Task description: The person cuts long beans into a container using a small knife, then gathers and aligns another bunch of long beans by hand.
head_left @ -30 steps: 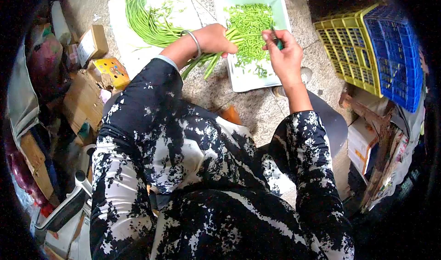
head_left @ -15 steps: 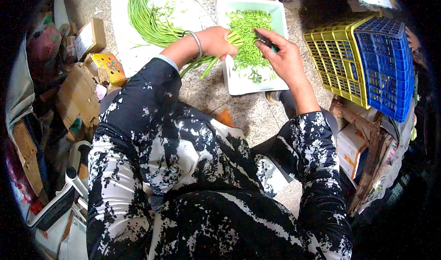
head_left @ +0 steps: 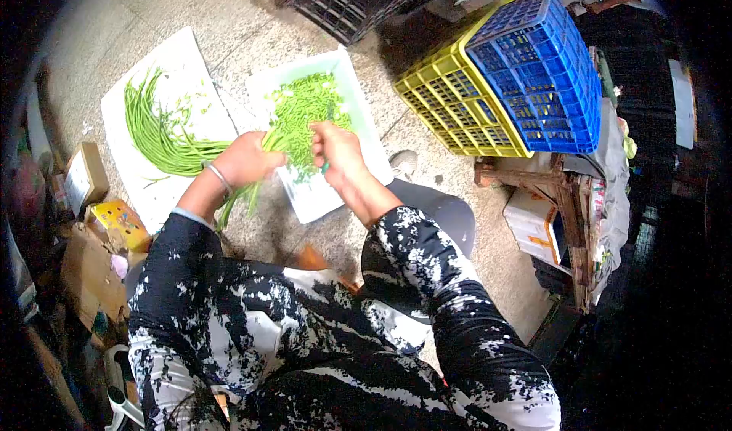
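Observation:
My left hand, with a bangle at the wrist, is closed around a bunch of long green beans; their stems hang down below it and their ends point over the tub. Close beside it, my right hand is closed on a small knife with a green handle, its blade mostly hidden. Both hands are over the near part of a pale plastic tub, which holds a heap of short cut bean pieces. More long beans lie curved on a white board to the left.
At the right stand a yellow crate and a blue crate. A black crate is beyond the tub. Cardboard and a small yellow box lie at the left. A white box sits under a wooden frame.
The view has swung to the right, so everything appears further left. My right hand, with the knife, has turned and its fingers are curled more tightly. My left hand still grips the beans.

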{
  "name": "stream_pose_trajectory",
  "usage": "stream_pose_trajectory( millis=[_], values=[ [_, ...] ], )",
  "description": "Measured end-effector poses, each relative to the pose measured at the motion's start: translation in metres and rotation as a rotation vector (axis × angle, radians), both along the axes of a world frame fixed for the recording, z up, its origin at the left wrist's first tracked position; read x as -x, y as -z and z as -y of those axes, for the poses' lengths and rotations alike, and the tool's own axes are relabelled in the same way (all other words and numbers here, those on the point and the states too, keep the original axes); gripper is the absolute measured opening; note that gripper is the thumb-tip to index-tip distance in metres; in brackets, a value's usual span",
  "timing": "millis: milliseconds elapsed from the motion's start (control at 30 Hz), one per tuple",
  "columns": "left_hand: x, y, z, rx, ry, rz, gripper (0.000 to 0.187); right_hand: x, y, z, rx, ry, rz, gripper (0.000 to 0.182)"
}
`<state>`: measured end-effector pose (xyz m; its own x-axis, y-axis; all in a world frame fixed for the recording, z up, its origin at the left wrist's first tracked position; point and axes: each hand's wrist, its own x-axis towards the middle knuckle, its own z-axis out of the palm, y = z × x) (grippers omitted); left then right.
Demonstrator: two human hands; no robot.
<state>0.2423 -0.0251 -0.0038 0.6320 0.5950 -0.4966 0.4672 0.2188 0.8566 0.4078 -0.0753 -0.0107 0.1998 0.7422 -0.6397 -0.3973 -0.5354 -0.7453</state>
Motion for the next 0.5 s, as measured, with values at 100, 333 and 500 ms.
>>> stream_pose_trajectory(
  millis=[100, 333, 500],
  values=[
    [0.006, 0.008, -0.001, 0.031, -0.013, -0.060, 0.016, -0.041, 0.037, -0.012, 0.226, 0.459, 0.101, 0.015],
    [0.010, 0.006, -0.008, -0.163, 0.120, -0.188, 0.022, -0.010, -0.020, -0.035, -0.305, -0.169, 0.059, 0.071],
    [0.008, 0.005, -0.009, -0.090, 0.047, -0.136, 0.021, -0.009, -0.005, -0.005, -0.167, -0.166, 0.183, 0.047]
  ],
)
